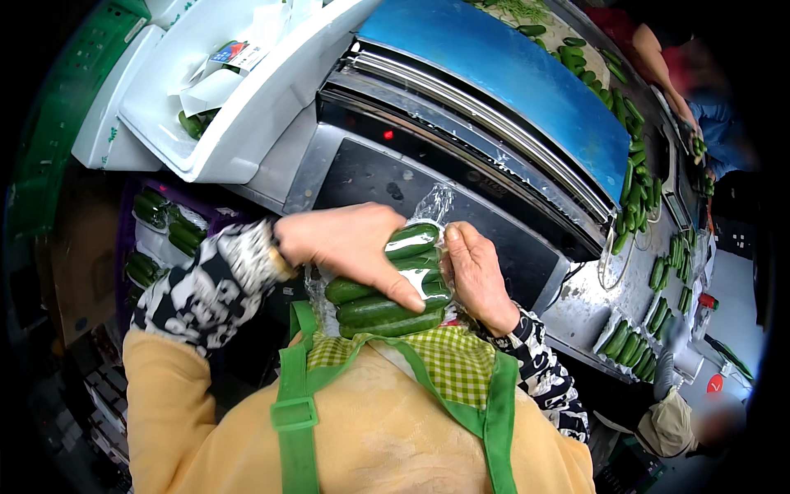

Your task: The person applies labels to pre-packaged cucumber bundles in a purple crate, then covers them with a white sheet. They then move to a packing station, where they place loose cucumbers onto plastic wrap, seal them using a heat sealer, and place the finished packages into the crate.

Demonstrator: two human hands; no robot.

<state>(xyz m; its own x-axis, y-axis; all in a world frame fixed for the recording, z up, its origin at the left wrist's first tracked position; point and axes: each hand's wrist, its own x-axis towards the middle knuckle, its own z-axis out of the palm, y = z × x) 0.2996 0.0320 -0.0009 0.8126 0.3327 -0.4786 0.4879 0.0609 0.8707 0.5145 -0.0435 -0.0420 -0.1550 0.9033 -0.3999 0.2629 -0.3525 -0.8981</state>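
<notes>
Close to my chest I hold a tray pack of several green cucumbers (389, 316) covered in clear plastic film. My left hand (352, 241) spreads over the pack, its thumb lying across the cucumbers. At the pack's other end, my right hand (478, 272) pinches the film at the edge. A crumpled tail of clear film (435, 200) sticks out past the far end, above the dark plate (370, 176) of a tray-wrapping machine. The underside of the pack is hidden.
Beyond the plate stands the wrapping machine's blue cover (494, 80), with a red light on its front. White foam boxes (216, 148) stand at the left, above a purple crate (126, 216) holding wrapped packs. Loose cucumbers (636, 197) and filled trays (626, 346) line the right, where two other people work.
</notes>
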